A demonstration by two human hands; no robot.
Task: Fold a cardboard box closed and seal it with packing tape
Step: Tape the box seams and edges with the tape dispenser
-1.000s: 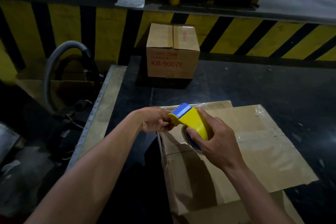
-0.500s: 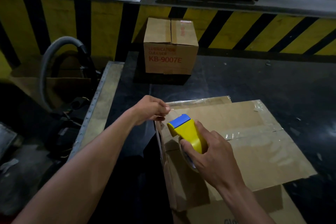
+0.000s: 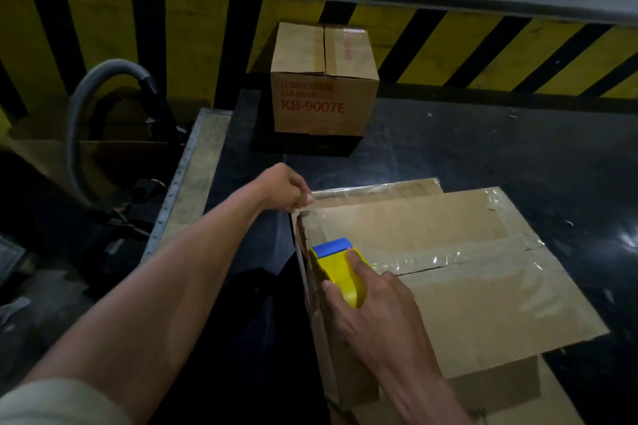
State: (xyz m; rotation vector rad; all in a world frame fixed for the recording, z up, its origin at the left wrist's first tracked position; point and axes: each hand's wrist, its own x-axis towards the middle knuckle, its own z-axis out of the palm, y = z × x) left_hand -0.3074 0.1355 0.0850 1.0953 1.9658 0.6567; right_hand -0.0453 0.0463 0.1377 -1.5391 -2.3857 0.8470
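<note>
A brown cardboard box [image 3: 466, 290] lies on the dark table, its top flaps folded shut with a strip of clear tape across the seam. My right hand [image 3: 376, 307] grips a yellow tape dispenser [image 3: 340, 269] with a blue front edge, held down near the box's left edge. At the far left corner of the box, my left hand [image 3: 286, 188] pinches the free end of the clear tape [image 3: 312, 198]. The tape roll under the dispenser is hidden by my fingers.
A second, closed cardboard box [image 3: 322, 79] marked KB-9007E stands at the back of the dark table [image 3: 483, 148]. A grey hose [image 3: 86, 107] loops beside the table's left metal edge [image 3: 193, 176]. A yellow and black striped barrier [image 3: 448, 45] runs behind.
My right hand has drawn the dispenser down and toward me along the box's left edge. My left hand has stayed at the far corner, holding the tape end.
</note>
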